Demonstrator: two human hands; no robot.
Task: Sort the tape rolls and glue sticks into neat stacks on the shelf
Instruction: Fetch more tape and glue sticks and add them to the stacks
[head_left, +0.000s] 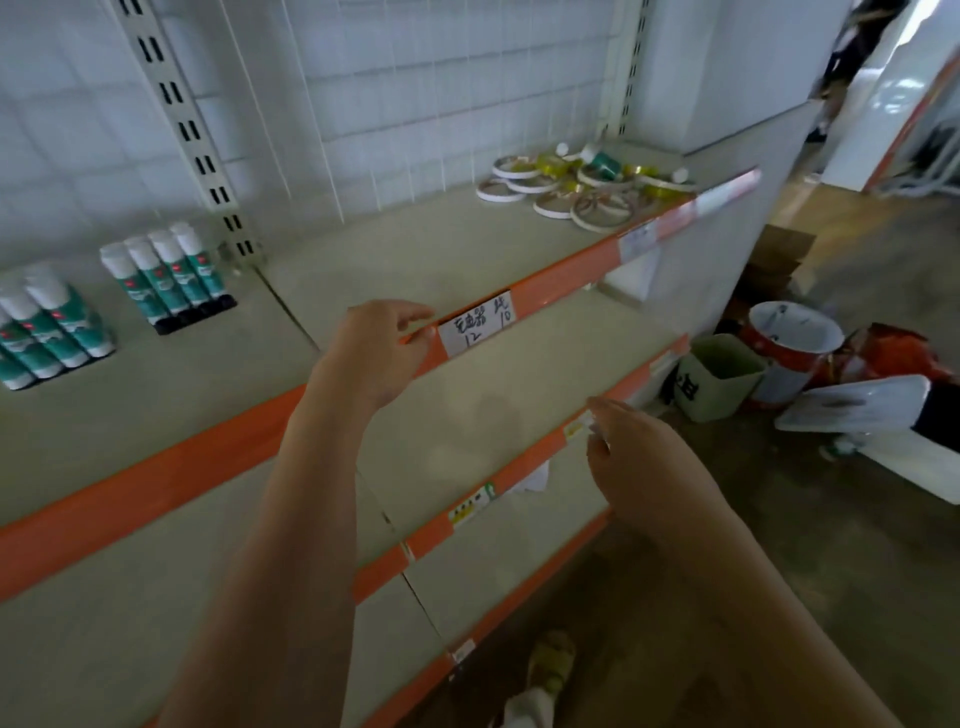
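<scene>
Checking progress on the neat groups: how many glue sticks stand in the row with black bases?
4, side by side in one row on the top shelf, left of the upright. More glue sticks lie further left, partly cut off.

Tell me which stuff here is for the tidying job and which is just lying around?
For the job:
tape rolls, loose pile
glue sticks, standing rows
top shelf

Just lying around:
green bin
red-and-white bucket
cardboard box
handwritten label
</scene>
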